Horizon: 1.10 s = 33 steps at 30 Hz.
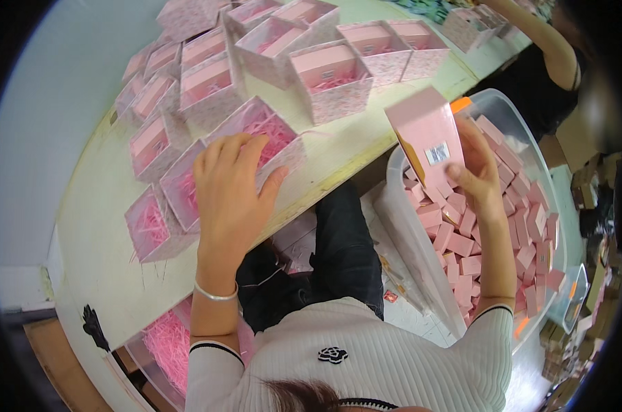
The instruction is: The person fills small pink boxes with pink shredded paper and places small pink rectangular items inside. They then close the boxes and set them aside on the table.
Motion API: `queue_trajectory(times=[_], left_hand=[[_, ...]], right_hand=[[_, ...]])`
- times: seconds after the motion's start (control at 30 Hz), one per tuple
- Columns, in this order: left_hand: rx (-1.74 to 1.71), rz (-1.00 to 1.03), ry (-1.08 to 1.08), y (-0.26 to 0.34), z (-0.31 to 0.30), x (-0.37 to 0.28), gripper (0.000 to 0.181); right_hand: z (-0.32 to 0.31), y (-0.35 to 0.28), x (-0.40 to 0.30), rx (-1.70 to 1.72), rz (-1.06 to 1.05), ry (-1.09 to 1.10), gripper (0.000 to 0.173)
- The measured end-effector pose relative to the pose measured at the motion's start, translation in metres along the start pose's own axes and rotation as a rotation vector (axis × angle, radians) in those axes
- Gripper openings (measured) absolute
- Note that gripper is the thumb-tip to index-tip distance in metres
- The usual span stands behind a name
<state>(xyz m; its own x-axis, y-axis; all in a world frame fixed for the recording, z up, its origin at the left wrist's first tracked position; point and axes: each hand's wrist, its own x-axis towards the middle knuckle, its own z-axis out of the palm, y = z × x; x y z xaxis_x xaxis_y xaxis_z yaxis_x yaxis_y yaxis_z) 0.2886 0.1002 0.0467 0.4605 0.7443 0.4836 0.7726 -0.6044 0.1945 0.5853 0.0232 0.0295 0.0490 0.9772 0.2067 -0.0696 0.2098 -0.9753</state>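
Note:
My right hand [473, 165] grips a pink carton [429, 134] with a printed code label, held up above a clear plastic tub [416, 268] full of similar small pink cartons [460, 244]. My left hand [234, 190] rests at the near rim of an open floral gift box [290, 154] on the table; its fingers are spread and nothing shows in them. Pink paper shred [270, 129] fills that box. Beside it, partly behind my left hand, are two more open boxes, one of them a floral box [161, 226] with shred inside.
Several floral boxes [337, 98] farther back on the white table [105, 288] each hold a pink carton on shred. A bin of pink shred [167, 350] sits below the table edge at left. Another person's arm [542, 41] reaches over the table at upper right.

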Motion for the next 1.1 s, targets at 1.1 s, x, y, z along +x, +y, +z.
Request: queue_trajectory(times=[1.1], left_hand=[[-0.315,0.183,-0.021,-0.025,0.034,-0.035,0.009]], right_hand=[[0.132,0.007,0.114,-1.111,-0.356,-0.703,0.060]])
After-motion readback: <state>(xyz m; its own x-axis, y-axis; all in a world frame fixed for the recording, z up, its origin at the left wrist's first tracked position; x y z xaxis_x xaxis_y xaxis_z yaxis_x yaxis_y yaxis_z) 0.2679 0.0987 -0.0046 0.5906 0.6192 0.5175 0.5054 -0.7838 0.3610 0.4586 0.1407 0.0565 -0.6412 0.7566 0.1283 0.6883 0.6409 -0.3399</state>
